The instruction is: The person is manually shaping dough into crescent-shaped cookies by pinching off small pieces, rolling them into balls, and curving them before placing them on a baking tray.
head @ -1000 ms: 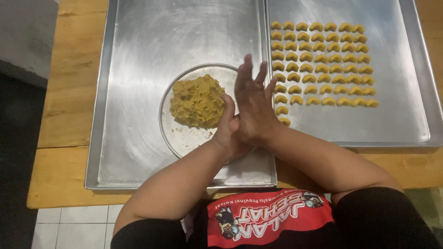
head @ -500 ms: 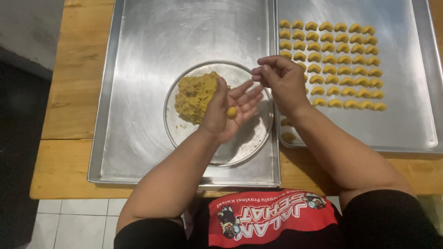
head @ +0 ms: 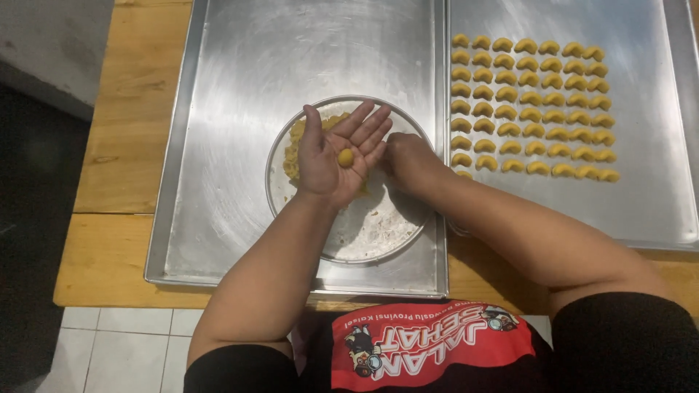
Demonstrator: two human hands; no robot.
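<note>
Dough ball (head: 345,157), small and yellow, is sitting right in the middle of the left hand (head: 337,154), which is lying palm up with the fingers spread flat, so that grip is fully open and not clamping anything, just cradling the ball. That hand is hovering over the round metal plate (head: 378,225), and underneath it the crumbly yellow dough pile (head: 294,149) is peeking out on the plate's left part. The right hand (head: 409,159) is sitting just beside the left one, over the plate's right edge, with the fingers curled in; honestly I can't tell whether that grip is pinching anything, since the fingertips are tucked out of sight. The plate is resting inside a big steel tray (head: 218,145). Next to it on the right, a second steel tray (head: 655,204) is carrying neat rows of shaped dough pieces (head: 528,105), little curved yellow crescents, all lined up near its upper left. Both trays are lying on a wooden desk (head: 120,145), with pale floor tiles (head: 116,342) showing below its front edge.
</note>
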